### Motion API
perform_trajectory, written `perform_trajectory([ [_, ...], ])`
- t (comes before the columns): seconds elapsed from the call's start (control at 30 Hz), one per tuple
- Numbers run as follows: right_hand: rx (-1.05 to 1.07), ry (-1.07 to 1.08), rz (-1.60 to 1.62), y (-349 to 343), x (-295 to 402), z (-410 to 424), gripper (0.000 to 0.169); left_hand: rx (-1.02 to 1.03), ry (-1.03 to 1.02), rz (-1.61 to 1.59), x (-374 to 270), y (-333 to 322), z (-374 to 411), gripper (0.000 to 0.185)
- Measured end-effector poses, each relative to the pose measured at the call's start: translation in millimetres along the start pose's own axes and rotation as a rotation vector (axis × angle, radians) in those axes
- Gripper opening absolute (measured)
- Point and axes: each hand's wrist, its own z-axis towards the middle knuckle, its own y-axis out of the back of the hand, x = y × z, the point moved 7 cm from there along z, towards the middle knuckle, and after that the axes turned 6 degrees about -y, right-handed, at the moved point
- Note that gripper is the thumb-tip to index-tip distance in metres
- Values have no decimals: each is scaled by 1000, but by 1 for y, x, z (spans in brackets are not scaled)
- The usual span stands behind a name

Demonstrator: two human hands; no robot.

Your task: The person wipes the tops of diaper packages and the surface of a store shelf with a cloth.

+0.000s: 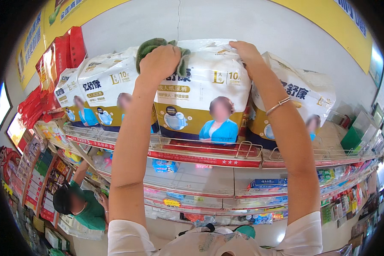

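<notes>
A white and gold plastic pack of adult diapers stands upright on the top shelf before me. My left hand grips a green cloth against the pack's upper left corner. My right hand holds the same pack at its upper right edge, fingers partly hidden behind it. Similar packs stand on both sides: one at the left, partly behind my left forearm, and one at the right, partly behind my right forearm.
A low wire guard runs along the shelf's front edge. Red bags stand at the far left end. A green and clear holder sits at the right. Lower shelves carry small boxed goods. Another person in green works at lower left.
</notes>
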Motion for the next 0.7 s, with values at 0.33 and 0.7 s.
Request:
perform_trajectory([
  [0.33, 94, 51, 345, 26, -5, 9, 43, -41, -368, -569, -159, 8, 11, 44],
  [0.7, 13, 372, -590, 23, 48, -19, 34, 249, 167, -164, -27, 1, 6, 45],
])
